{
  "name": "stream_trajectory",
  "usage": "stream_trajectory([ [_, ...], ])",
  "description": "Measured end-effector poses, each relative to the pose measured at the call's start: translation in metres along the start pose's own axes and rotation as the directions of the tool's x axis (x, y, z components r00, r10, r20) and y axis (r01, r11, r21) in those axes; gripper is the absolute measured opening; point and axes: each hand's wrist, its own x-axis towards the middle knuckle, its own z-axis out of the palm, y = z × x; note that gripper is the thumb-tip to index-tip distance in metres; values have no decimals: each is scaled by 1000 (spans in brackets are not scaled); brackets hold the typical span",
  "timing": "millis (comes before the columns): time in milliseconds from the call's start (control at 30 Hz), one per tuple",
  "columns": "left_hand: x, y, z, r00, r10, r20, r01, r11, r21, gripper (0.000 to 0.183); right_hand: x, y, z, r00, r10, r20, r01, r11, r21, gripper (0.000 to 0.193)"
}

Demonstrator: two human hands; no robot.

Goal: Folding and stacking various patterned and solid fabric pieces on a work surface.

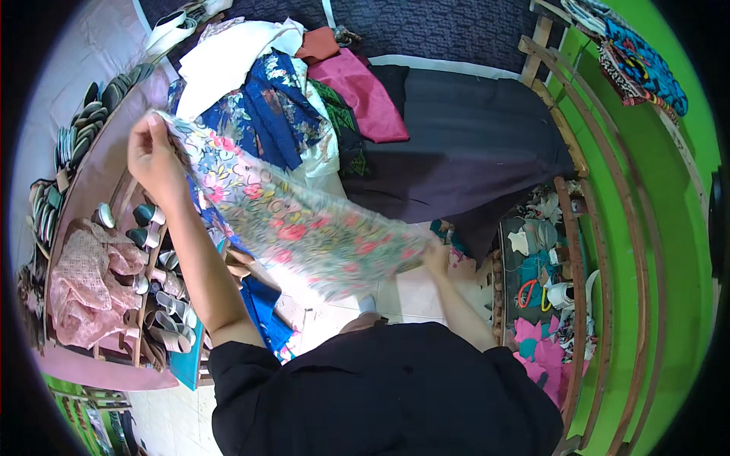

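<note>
With room left over the tiled floor (411, 302) between the shoe rack (141, 323) and the wooden rack (576, 258), a floral cloth (285, 205) is kinda stretched slantwise, pinched at one corner by the left hand (158, 159), gripped opposite by the right hand (436, 258), whitish with pinky-red blooms, bottom edge blurred.

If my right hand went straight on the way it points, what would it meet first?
Beyond the floral cloth it holds, your right hand would probably meet the dark cloth ahead, though depth is unclear.
</note>
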Motion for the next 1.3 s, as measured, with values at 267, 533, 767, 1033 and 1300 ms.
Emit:
stream_trajectory([
  [267, -46, -145, -62, 994, -108, -13, 108, 964, 243, 17, 52, -101, -215, 787, -324, -525, 225, 943, -245, 13],
  [533, -111, -174, -94, 950, -311, 10, 293, 904, 310, 19, 49, -143, -313, 863, -423, -277, 394, 906, -154, 20],
  [767, -118, -167, -91, 959, -283, 7, 247, 847, 471, 23, 35, -155, -351, 899, -412, 149, 438, 839, -322, 17],
  [1033, -59, -122, 10, 715, -642, 277, 653, 755, 67, 23, 93, -191, -379, 821, -404, -404, 141, 828, -542, 26],
  [1300, 15, -142, 132, 707, -588, 394, 706, 615, -350, 24, 161, -242, -422, 868, -105, -485, 362, 803, 473, 26],
])
